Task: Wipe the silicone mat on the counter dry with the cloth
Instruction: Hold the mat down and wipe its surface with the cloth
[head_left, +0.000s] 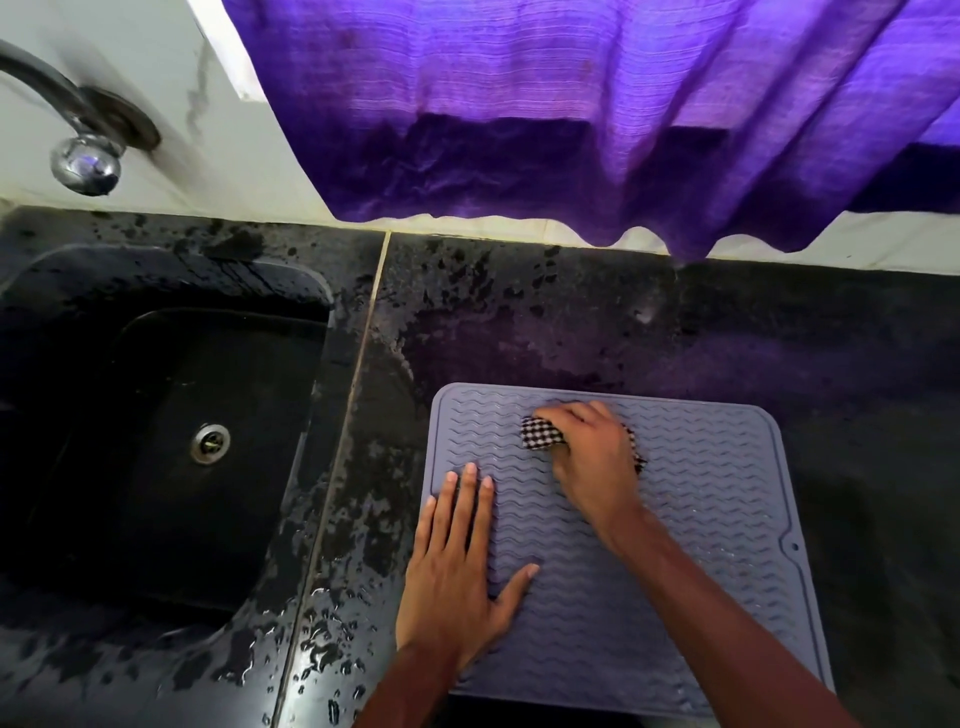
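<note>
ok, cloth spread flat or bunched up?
Bunched: checkered cloth is wadded under the right hand, only small edges showing either side.

The silicone mat (701, 519) looks matt, ribbed all over with raised wavy ridges. The cloth (540, 439) is woven, finely checked. The counter (779, 338) is dark polished stone, glossy where water beads near its front left edge (duller toward the right). Tap (85, 163) and drain (210, 442) are shiny metal; the curtain (519, 104) is ribbed fabric.

home kitchen; sink (156, 415), tap (78, 135), counter (623, 322)
</note>
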